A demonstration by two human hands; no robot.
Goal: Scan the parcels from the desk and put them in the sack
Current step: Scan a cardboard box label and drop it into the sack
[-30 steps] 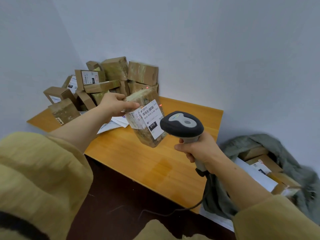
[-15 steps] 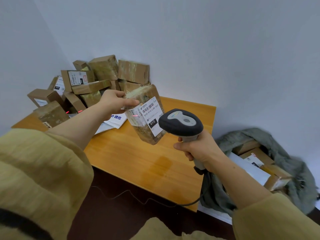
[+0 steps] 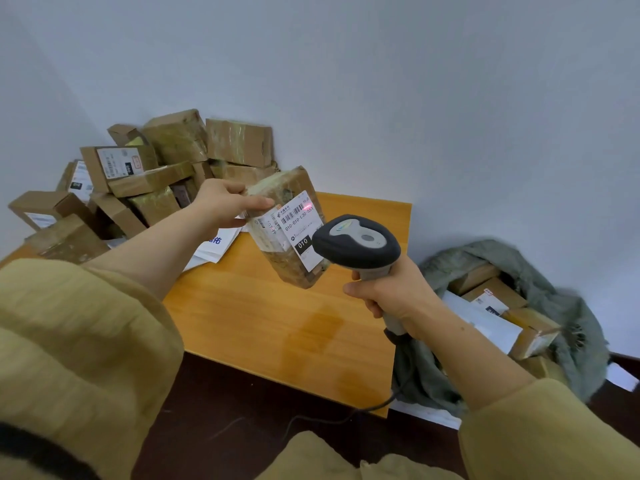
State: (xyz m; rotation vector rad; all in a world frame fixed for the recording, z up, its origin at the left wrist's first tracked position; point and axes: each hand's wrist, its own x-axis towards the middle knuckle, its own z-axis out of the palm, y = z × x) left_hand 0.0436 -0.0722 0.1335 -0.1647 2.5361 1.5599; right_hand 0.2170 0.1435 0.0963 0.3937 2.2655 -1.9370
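Parcel [image 3: 289,233] pinched aloft by left hand [image 3: 221,206] | right hand [image 3: 394,296] gripping scanner [image 3: 356,242], aimed at label

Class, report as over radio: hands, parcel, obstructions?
Left hand grips brown taped parcel, held up. Right hand grips grey handheld scanner, red light on barcode label. Nothing between them.

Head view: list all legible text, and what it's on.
"010-010-L30-551": under the barcode on the held parcel's white label.
"010": white on a black patch, same label.
"佑": blue print on the white envelope; the rest is hidden behind the arm.
Too blurred or small to read: labels on the piled boxes, labels in the sack, and the scanner logo.
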